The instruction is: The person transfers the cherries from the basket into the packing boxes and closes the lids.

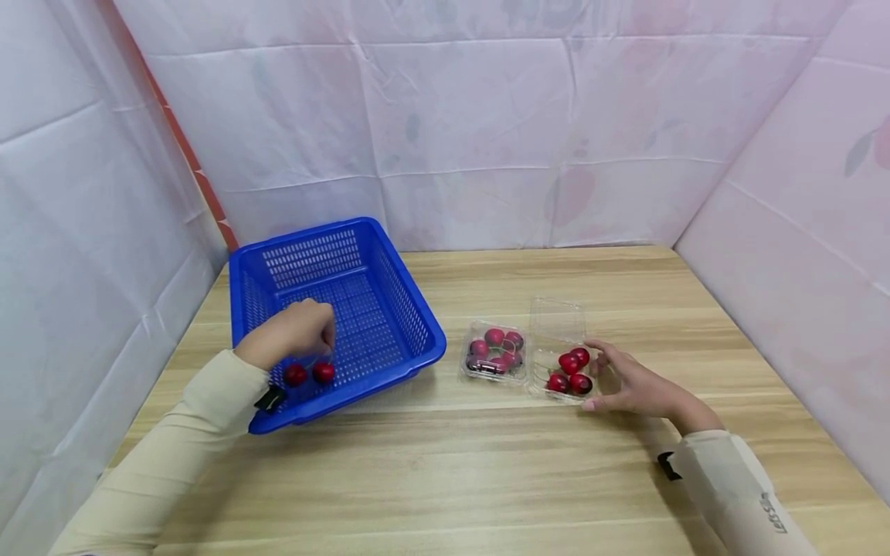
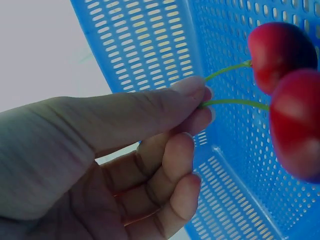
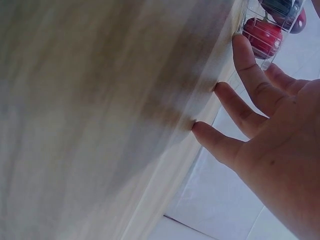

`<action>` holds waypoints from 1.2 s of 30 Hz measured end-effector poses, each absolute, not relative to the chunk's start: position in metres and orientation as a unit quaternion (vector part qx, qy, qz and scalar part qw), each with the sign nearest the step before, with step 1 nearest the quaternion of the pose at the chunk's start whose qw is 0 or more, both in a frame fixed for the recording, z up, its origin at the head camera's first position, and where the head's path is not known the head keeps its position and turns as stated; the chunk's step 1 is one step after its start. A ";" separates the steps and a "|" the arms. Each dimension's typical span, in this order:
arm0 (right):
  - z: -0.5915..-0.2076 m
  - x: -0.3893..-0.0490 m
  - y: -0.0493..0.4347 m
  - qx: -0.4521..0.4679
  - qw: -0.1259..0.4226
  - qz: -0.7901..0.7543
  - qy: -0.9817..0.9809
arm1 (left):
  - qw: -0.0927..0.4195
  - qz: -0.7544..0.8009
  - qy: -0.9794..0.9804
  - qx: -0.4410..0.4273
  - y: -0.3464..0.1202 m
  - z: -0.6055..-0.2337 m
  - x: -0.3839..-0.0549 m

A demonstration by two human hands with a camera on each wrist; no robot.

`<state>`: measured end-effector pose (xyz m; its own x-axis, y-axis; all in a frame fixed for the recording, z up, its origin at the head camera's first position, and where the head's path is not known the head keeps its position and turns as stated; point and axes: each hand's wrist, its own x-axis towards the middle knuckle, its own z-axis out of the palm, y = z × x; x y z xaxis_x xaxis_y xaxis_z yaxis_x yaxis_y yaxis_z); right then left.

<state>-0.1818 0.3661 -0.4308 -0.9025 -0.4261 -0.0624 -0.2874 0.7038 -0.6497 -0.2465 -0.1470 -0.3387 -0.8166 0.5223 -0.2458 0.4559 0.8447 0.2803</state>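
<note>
Over the blue plastic basket (image 1: pixel 431 351), my left hand (image 1: pixel 295 332) pinches two green stems between thumb and forefinger. A red cherry (image 2: pixel 281 52) and a second cherry (image 2: pixel 296 127) hang from them; in the head view both appear below the hand, inside the basket's near left part. On the right, my right hand (image 1: pixel 636 390) spreads its thumb and fingers along the right side of an open clear clamshell box (image 1: pixel 558 320). Several red cherries (image 1: pixel 572 363) lie in that box. Its fingertips (image 3: pixel 242 42) are right at the wall, and the fingers are mostly straight.
A closed clear box (image 1: pixel 475 332) of cherries stands just left of the open one, between it and the basket. All rest on a wooden table (image 1: pixel 445 471). White printed cloth (image 1: pixel 466 131) hangs behind and along both sides.
</note>
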 end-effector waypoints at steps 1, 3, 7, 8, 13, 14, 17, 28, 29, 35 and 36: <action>-0.431 -0.182 0.366 -0.195 0.104 -0.332 0.917 | 0.159 0.105 0.948 0.255 -0.147 -0.338 -0.246; -0.431 -0.181 0.366 -0.197 0.102 -0.329 0.918 | 0.161 0.108 0.948 0.253 -0.148 -0.337 -0.247; -0.432 -0.181 0.366 -0.201 0.095 -0.323 0.920 | 0.152 0.105 0.951 0.249 -0.150 -0.333 -0.248; -0.431 -0.182 0.365 -0.201 0.094 -0.321 0.921 | 0.148 0.104 0.952 0.249 -0.151 -0.332 -0.248; -0.431 -0.182 0.365 -0.199 0.095 -0.320 0.922 | 0.134 0.099 0.956 0.240 -0.152 -0.326 -0.247; -0.431 -0.182 0.365 -0.198 0.095 -0.320 0.921 | 0.131 0.098 0.957 0.240 -0.152 -0.326 -0.247; -0.431 -0.182 0.365 -0.197 0.098 -0.324 0.920 | 0.118 0.097 0.959 0.237 -0.151 -0.322 -0.244; -0.430 -0.182 0.366 -0.194 0.102 -0.328 0.919 | 0.029 0.110 0.970 0.214 -0.144 -0.297 -0.220; -0.430 -0.182 0.366 -0.194 0.102 -0.328 0.919 | 0.019 0.110 0.970 0.215 -0.143 -0.295 -0.218; -0.431 -0.183 0.367 -0.194 0.104 -0.329 0.918 | -0.031 0.107 0.969 0.222 -0.138 -0.289 -0.207; -0.431 -0.183 0.366 -0.195 0.104 -0.329 0.918 | -0.040 0.106 0.968 0.223 -0.137 -0.289 -0.205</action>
